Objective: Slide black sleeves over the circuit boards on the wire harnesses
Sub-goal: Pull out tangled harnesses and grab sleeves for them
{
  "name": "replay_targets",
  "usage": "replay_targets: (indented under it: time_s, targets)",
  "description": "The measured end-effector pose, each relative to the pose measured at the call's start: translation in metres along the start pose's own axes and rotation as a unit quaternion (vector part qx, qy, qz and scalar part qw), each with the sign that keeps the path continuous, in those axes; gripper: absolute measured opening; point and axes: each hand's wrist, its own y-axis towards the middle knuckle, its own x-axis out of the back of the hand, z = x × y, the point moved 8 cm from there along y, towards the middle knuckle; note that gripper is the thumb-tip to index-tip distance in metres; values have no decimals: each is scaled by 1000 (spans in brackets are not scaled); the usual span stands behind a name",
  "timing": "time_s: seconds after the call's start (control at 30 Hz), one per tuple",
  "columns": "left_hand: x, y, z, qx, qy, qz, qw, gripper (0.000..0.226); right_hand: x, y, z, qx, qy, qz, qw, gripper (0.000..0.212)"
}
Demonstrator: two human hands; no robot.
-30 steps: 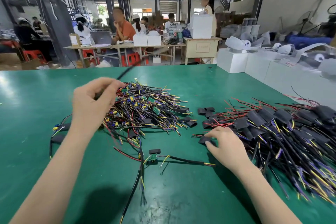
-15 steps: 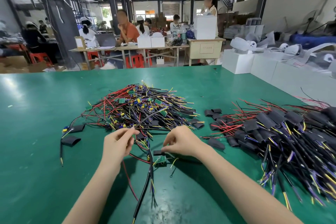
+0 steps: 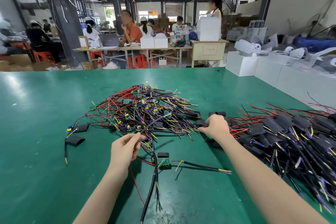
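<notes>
1. Currently, the left hand [image 3: 125, 148] pinches a black cable [image 3: 154, 122] rising from the unsleeved harness pile [image 3: 143, 111].
2. Right hand [image 3: 215, 126]: fingertips closed on a black sleeve [image 3: 200, 122] at the pile's edge.
3. Sleeved harnesses [image 3: 291, 136] lie right; one bare circuit board [image 3: 165, 163] lies near.
4. No legible writing.
5. Green worktop [image 3: 45, 169]; workshop hall with seated people behind.

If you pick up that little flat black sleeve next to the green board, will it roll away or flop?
The black sleeve lies flattened on the green table, so it probably won't roll. It looks thin and soft, so it would likely bend when pinched, and probably weighs very little.
</notes>
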Motion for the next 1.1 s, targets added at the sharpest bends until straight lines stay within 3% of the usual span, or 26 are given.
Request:
replay_targets:
  time_s: [0.2,0.27,0.3,0.4,0.53,0.57,0.63,0.7,0.73,0.8,0.9,1.0,1.1]
  targets:
    - [1,-2,0,1,6,-3,1000,23,10,-6,19,59,-148,-18,987,31]
    - [1,-2,0,0,6,-2,1000,24,20,-8,24,92,-188,-44,977,16]
    - [0,-2,0,-1,5,-2,1000,24,25,-8,24,98,-185,-52,976,8]
    - [1,-1,1,0,-1,-6,1000,24,43,-11,13,64,-130,-70,987,17]
    - [0,-1,1,-2,-6,-5,1000,23,81,-35,-1,57,25,-186,981,20]
    - [-1,-1,1,-2,-8,-3,1000,23,82,-43,-2,73,88,-177,977,17]
    - [-4,-2,1,2,-10,4,1000,22,68,-55,2,112,179,-75,975,15]
    - [-7,-3,1,4,-4,17,1000,22,36,-73,9,129,174,77,973,16]
    - [-8,-3,1,3,3,25,1000,22,21,-79,8,132,143,114,974,16]
    - [-10,-5,1,1,20,39,999,22,8,-86,-1,131,67,93,985,17]
    - [-11,-6,-2,-7,37,53,998,22,10,-93,-4,139,-1,-2,990,23]
    - [-12,-6,-2,-12,50,54,997,22,4,-97,4,185,38,25,982,40]
    - [-15,-8,-1,-17,58,58,996,22,2,-99,10,216,49,53,974,36]
